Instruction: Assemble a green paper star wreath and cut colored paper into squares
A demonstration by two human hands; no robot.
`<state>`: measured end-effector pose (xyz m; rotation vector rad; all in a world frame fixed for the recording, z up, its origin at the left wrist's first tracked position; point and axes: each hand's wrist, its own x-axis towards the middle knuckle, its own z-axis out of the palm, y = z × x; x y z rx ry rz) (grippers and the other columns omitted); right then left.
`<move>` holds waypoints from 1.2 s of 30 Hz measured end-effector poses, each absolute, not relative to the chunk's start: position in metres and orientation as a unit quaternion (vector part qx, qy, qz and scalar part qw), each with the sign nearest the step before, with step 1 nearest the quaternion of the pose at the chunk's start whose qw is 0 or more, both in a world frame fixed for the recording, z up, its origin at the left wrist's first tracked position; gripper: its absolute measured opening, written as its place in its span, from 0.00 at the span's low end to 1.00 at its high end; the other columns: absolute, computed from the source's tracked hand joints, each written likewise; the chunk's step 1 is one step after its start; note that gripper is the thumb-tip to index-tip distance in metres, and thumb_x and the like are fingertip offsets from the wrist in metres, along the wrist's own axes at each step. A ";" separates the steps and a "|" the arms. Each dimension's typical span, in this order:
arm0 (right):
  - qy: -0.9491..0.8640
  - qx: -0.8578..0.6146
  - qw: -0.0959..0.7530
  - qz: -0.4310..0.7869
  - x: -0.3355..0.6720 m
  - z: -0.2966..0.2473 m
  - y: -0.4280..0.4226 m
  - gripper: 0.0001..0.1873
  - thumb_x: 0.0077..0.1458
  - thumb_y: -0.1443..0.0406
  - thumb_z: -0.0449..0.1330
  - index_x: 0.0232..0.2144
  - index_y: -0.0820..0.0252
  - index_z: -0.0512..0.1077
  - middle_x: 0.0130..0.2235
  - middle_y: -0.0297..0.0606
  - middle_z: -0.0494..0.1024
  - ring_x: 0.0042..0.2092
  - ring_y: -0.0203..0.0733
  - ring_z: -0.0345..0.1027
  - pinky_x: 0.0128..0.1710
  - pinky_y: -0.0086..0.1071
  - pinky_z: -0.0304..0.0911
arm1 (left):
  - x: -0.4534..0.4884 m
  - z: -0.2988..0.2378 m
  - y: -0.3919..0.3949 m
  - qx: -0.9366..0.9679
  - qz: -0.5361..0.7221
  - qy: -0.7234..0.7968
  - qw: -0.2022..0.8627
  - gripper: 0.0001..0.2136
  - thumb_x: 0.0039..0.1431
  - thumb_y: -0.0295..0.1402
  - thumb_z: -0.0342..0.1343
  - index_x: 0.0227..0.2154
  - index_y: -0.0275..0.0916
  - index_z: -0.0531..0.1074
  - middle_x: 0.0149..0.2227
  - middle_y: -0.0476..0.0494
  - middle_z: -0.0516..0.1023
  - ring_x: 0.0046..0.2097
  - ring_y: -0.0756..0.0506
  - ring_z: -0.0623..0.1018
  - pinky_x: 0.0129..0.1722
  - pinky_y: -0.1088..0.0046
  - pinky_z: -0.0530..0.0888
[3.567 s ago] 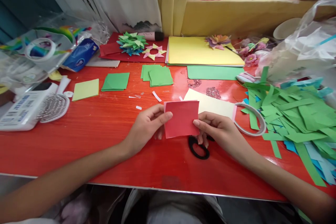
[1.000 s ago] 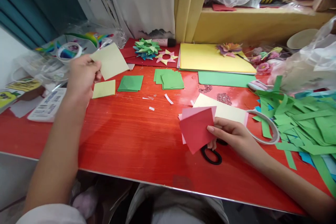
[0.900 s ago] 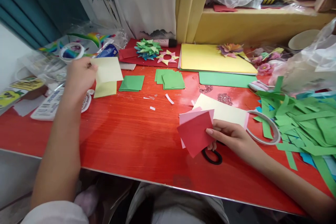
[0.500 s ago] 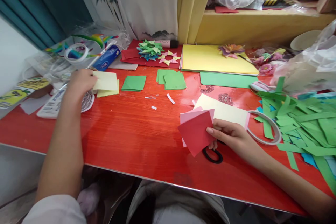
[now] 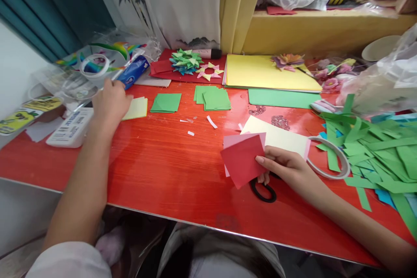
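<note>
My left hand [image 5: 112, 104] is at the left over a small stack of pale yellow paper squares [image 5: 137, 108]. Its thumb stands apart from the fingers, whose tips are partly hidden, and I see no paper in it. My right hand [image 5: 283, 165] is closed on a red paper square [image 5: 244, 158], with pink squares [image 5: 239, 140] behind it. Below that hand a black scissors handle [image 5: 264, 192] shows; whether the fingers touch it I cannot tell. Behind the held squares lies a cream paper sheet [image 5: 276, 134] with a pink edge.
Green square stacks [image 5: 166, 102] lie mid-table, with white scraps [image 5: 211, 122] nearby. A tape roll [image 5: 343, 165] and a heap of green strips [image 5: 381, 147] are at the right. At the back are yellow sheets [image 5: 260, 71] and a folded paper ornament [image 5: 185, 61]. A blue packet [image 5: 133, 71] is at the left.
My left hand has let go of the pale yellow square and shifted slightly right and forward, covering part of the stack. The red and pink squares in my right hand have tilted a little.
</note>
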<state>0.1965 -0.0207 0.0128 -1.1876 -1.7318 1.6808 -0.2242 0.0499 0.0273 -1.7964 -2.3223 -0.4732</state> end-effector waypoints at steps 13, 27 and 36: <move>-0.631 -0.435 0.233 0.599 0.196 0.006 -0.020 0.10 0.58 0.59 0.52 0.31 0.59 0.65 0.23 0.31 0.73 0.24 0.33 0.66 0.27 0.26 0.63 | -0.036 0.017 -0.016 -0.740 -0.317 -0.490 -0.334 0.11 0.60 0.36 0.48 0.43 0.42 0.68 0.33 0.50 0.75 0.30 0.53 0.71 0.31 0.78 0.67; -0.614 -0.437 0.232 0.615 0.195 0.003 -0.016 0.10 0.59 0.59 0.51 0.33 0.60 0.64 0.23 0.31 0.73 0.22 0.31 0.67 0.26 0.25 0.62 | -0.032 0.006 -0.021 -0.720 -0.330 -0.527 -0.309 0.09 0.61 0.38 0.47 0.37 0.41 0.69 0.28 0.52 0.72 0.25 0.55 0.68 0.27 0.79 0.65; -0.567 -0.441 0.277 0.639 0.196 0.001 -0.016 0.12 0.59 0.57 0.50 0.36 0.61 0.63 0.22 0.32 0.71 0.22 0.33 0.66 0.24 0.27 0.62 | -0.032 0.008 -0.022 -0.770 -0.271 -0.499 -0.290 0.08 0.60 0.31 0.46 0.27 0.37 0.66 0.25 0.53 0.69 0.27 0.54 0.66 0.28 0.78 0.62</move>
